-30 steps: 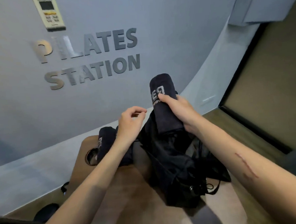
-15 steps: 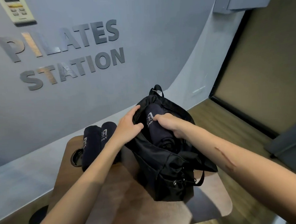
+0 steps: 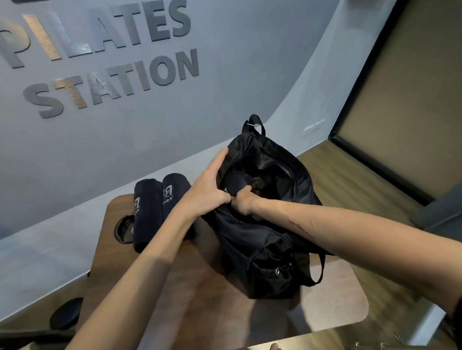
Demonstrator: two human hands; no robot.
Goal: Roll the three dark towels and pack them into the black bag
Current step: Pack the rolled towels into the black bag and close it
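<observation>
First rolled towel [image 3: 232, 186] is being seated in the black bag [image 3: 257, 240]; only a sliver with a pale logo is seen just inside the near-left rim, at about 9 o'clock of the opening. Best done, as judged: mouth kept spread wide, roll pushed low and flat against one side wall so room is left for the other two, roll kept from unwinding as the hand is drawn out.

Left hand [image 3: 208, 188] is laid on the bag's left rim, fingers fairly straight and pointed toward 1 o'clock along the edge, thumb hooked over the near lip; the fabric is pressed and held back, not wrapped. Right hand [image 3: 246, 202] is plunged into the opening from 4 o'clock, knuckles showing, fingers curled down out of sight inside. Whether the towel or the lining is gripped cannot be told.

Two more rolled towels [image 3: 160, 206] are lying side by side, touching, at 9 o'clock of the bag, partly hidden behind the left forearm, one end over a round hole [image 3: 121, 230] in the wooden table [image 3: 325, 309]. Bag is sat near the table's centre-right, strap loop [image 3: 316, 270] hanging at 5 o'clock. Roughly a third of packing is done, as judged.
</observation>
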